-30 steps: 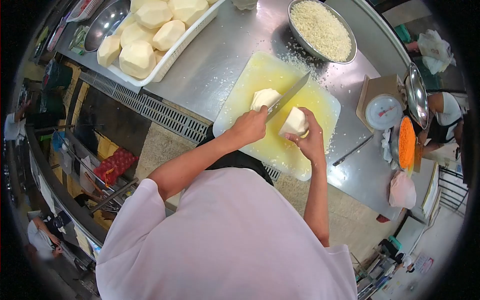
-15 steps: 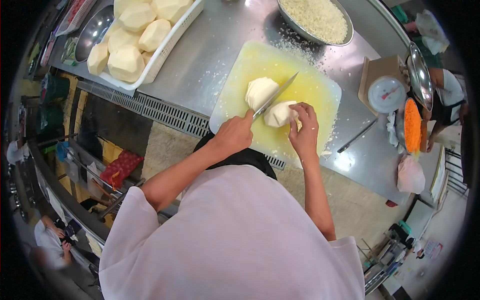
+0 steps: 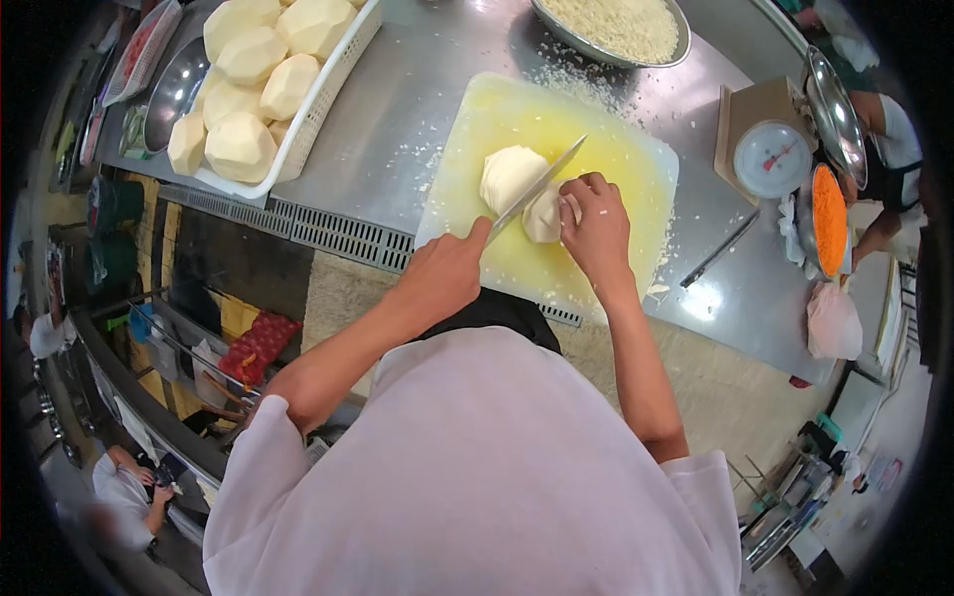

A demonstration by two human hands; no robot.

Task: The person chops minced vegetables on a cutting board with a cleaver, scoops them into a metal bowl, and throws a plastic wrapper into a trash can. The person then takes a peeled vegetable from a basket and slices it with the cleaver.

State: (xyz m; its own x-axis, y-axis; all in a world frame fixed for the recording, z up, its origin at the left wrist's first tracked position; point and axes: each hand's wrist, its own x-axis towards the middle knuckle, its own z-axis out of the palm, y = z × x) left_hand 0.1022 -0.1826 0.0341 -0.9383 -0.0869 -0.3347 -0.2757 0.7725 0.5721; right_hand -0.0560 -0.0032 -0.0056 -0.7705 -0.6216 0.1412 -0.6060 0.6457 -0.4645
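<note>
My left hand (image 3: 438,275) is wrapped around the handle of a kitchen knife (image 3: 542,185), its blade slanting up and to the right. Left of the blade, on the yellow-stained cutting board (image 3: 449,199), sits a sliced portion of peeled jicama (image 3: 513,177). Another chunk of jicama (image 3: 540,217) lies against the blade's other side. Over this chunk my right hand (image 3: 598,226) curls its fingers, gripping it close to the blade. The chunk's right side is hidden beneath those fingers.
A white basket (image 3: 324,109) of peeled jicamas stands at upper left beside a metal bowl (image 3: 177,94). Shredded white vegetable fills a bowl (image 3: 621,28) at the back. To the right are a dial scale (image 3: 773,159), a rod-like tool (image 3: 719,248), grated orange food (image 3: 829,221) and another person's arm (image 3: 874,234).
My right hand has curled more tightly over the jicama chunk, with its fingers nearer the blade. The knife has shifted slightly, and the whole view has moved a little.
</note>
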